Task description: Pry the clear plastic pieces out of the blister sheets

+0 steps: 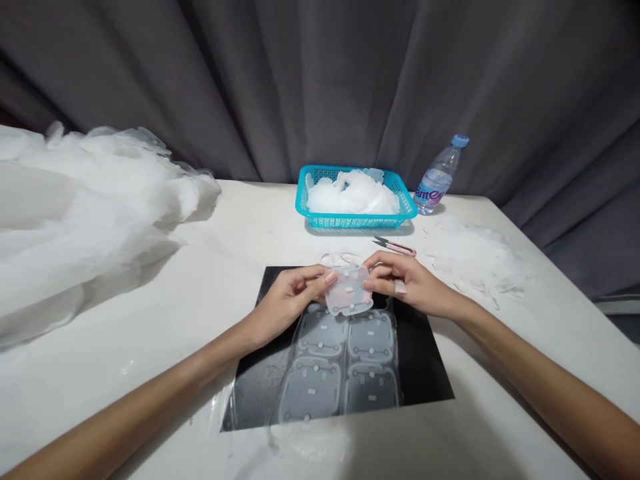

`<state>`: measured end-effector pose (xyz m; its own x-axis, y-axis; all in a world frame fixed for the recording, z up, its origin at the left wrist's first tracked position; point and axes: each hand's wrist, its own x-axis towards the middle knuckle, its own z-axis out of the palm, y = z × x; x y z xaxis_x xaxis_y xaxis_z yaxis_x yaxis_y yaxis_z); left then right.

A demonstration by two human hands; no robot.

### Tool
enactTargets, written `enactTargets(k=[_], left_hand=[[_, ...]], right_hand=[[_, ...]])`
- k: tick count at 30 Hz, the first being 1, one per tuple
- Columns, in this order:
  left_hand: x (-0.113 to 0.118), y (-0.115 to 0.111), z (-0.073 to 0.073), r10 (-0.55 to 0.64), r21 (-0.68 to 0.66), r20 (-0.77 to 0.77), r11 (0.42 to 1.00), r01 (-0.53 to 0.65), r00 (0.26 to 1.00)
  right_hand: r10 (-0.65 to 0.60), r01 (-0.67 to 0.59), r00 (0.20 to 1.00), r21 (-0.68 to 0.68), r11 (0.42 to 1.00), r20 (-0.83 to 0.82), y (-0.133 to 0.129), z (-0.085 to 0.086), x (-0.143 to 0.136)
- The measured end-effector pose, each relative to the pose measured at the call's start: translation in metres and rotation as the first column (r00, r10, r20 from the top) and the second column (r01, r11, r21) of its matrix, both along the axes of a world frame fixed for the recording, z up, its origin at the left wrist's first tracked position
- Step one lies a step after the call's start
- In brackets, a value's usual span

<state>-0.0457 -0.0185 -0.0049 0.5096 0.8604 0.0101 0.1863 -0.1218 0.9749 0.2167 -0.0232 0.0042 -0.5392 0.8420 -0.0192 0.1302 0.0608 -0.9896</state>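
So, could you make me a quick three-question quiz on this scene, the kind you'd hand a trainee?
1. True or false: the small scissors lie outside the basket.

2. Pick one: which of these lies on the table, beneath the see-through piece being held?
A) a folded towel
B) a black sheet
C) a wooden plate

3. Fill in the blank: the see-through piece is held by ____ of the person's hands (one / both).

Key:
1. True; they lie on the table, in front of the basket.
2. B.
3. Both: the left hand and the right hand.
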Motion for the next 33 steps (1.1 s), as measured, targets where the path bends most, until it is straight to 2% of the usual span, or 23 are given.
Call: enactTargets(k=[2, 3, 4, 6, 8, 12, 14, 16, 18, 20, 22, 23, 24, 25, 26, 28, 30, 33], left_hand=[[-0.011, 0.002, -0.004, -0.031, 0.181, -0.168, 0.982, 0.062, 0.985], [-0.018, 0.002, -0.006, -0.051, 0.261, -0.257, 0.958, 0.12, 0.965], [-0.024, 0.003, -0.007, -0.075, 0.32, -0.342, 0.928, 0.191, 0.937], [-0.036, 0.003, -0.009, -0.127, 0.391, -0.493, 0.852, 0.349, 0.861], [-0.044, 0.002, -0.009, -0.134, 0.415, -0.588, 0.797, 0.44, 0.797], [-0.048, -0.002, -0.005, -0.065, 0.474, -0.652, 0.743, 0.472, 0.756], [-0.047, -0.005, -0.004, -0.038, 0.492, -0.666, 0.728, 0.477, 0.745], [-0.047, -0.008, -0.005, -0.017, 0.501, -0.671, 0.727, 0.47, 0.741], [-0.047, -0.01, -0.005, -0.01, 0.501, -0.669, 0.732, 0.462, 0.743], [-0.048, -0.01, -0.006, -0.022, 0.498, -0.655, 0.739, 0.453, 0.755], [-0.049, -0.008, -0.005, -0.046, 0.499, -0.63, 0.74, 0.45, 0.775], [-0.049, -0.006, -0.005, -0.059, 0.5, -0.617, 0.74, 0.449, 0.785], [-0.049, -0.003, -0.005, -0.07, 0.502, -0.605, 0.739, 0.449, 0.793], [-0.049, 0.0, -0.005, -0.08, 0.501, -0.597, 0.739, 0.449, 0.798], [-0.05, 0.003, -0.006, -0.091, 0.5, -0.591, 0.738, 0.453, 0.801], [-0.051, 0.008, -0.008, -0.107, 0.504, -0.585, 0.728, 0.464, 0.804], [-0.051, 0.011, -0.01, -0.106, 0.518, -0.587, 0.713, 0.473, 0.803], [-0.051, 0.009, -0.013, -0.071, 0.549, -0.592, 0.694, 0.466, 0.803]], right_hand=[[-0.019, 0.014, 0.999, 0.091, 0.996, 0.051, 0.001, -0.002, 0.002], [-0.054, 0.034, 0.993, 0.185, 0.982, 0.104, 0.002, -0.003, 0.003], [-0.106, 0.052, 0.98, 0.299, 0.953, 0.167, 0.004, -0.004, 0.004], [-0.235, 0.069, 0.935, 0.514, 0.855, 0.265, 0.011, -0.004, 0.006], [-0.34, 0.096, 0.899, 0.632, 0.769, 0.276, 0.026, -0.002, 0.007], [-0.56, 0.353, 0.817, 0.644, 0.678, 0.141, 0.084, 0.01, 0.001], [-0.622, 0.409, 0.774, 0.652, 0.638, 0.123, 0.117, 0.019, -0.003], [-0.678, 0.448, 0.726, 0.67, 0.592, 0.114, 0.139, 0.027, -0.008], [-0.727, 0.481, 0.68, 0.692, 0.538, 0.093, 0.141, 0.032, -0.014], [-0.747, 0.49, 0.662, 0.716, 0.497, 0.066, 0.124, 0.031, -0.02], [-0.697, 0.457, 0.715, 0.716, 0.527, 0.056, 0.09, 0.027, -0.026], [-0.608, 0.422, 0.793, 0.686, 0.593, 0.038, 0.071, 0.024, -0.029], [-0.483, 0.359, 0.875, 0.613, 0.704, 0.043, 0.051, 0.021, -0.032], [-0.324, 0.249, 0.944, 0.504, 0.827, 0.066, 0.033, 0.018, -0.034], [-0.181, 0.131, 0.98, 0.428, 0.894, 0.078, 0.018, 0.016, -0.036], [-0.007, -0.048, 0.99, 0.386, 0.921, 0.14, -0.004, 0.01, -0.038], [0.056, -0.139, 0.976, 0.409, 0.902, 0.21, -0.013, 0.004, -0.038], [0.115, -0.212, 0.961, 0.406, 0.889, 0.25, -0.013, -0.003, -0.036]])
